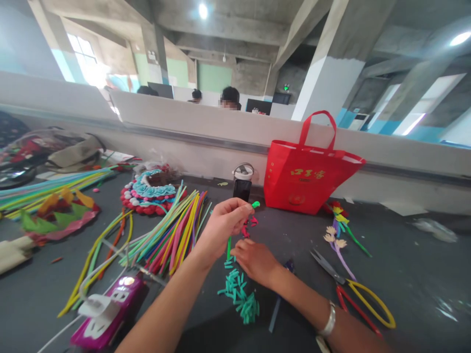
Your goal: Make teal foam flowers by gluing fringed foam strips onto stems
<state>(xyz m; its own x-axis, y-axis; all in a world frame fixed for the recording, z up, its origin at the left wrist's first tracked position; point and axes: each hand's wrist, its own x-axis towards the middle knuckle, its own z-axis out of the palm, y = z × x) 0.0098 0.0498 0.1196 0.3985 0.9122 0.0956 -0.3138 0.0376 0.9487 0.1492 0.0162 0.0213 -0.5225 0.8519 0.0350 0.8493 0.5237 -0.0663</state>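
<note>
Pinching a green stem point(229, 247) in the left hand point(232, 216), above the table point(415, 274), with the right hand point(255, 261) by its lower end; cannot tell if gripping there. Seemingly partway along, with teal pieces point(250, 310) already cut and heaped below, and with a bundle of coloured stems point(178, 230) still uncut.

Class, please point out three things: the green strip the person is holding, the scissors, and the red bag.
Green strip point(229, 246): head view, on its lower stretch.
Scissors point(341, 281): head view, near the pivot.
Red bag point(307, 184): head view, on its front panel.
</note>
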